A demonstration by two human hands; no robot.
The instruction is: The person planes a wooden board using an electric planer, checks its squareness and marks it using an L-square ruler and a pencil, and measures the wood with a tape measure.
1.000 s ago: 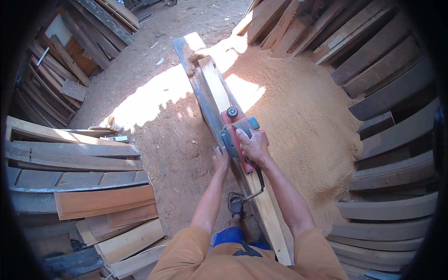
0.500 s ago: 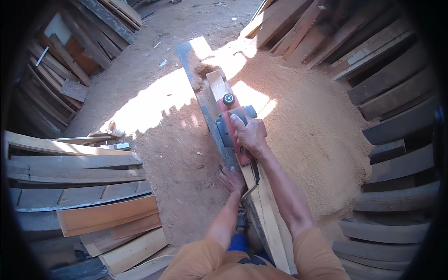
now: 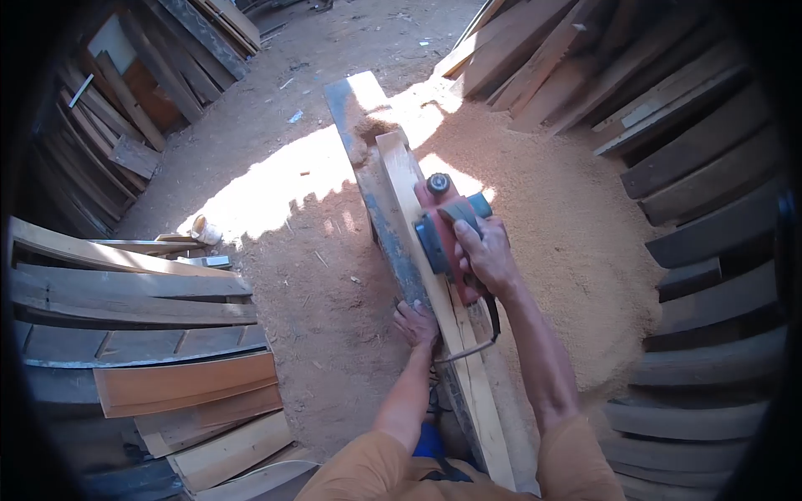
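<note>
My right hand (image 3: 490,257) is wrapped round the handle of a red and dark electric planer (image 3: 434,196). The planer covers the right part of a long, pale wooden beam (image 3: 403,171); I cannot tell whether it touches the wood. From its rear a dark cord (image 3: 480,346) loops down and left across the beam. Underneath, a narrow grey bench (image 3: 344,104) carries the beam and a heap of shavings (image 3: 376,125) near its far end. My left hand (image 3: 416,324) grips the beam's left side close to me, its fingers bent and partly hidden.
Sawdust (image 3: 576,267) spreads thickly over the ground right of the bench. Stacked boards (image 3: 184,384) lie at the left, and more planks (image 3: 710,309) line the right. Timber leans at the far left and far right. A small pale container (image 3: 205,230) stands by the left stack.
My right hand has shifted the planer to the right, baring more of the beam's top on the left. The cord now bows further right. My left hand stays in nearly the same spot.
</note>
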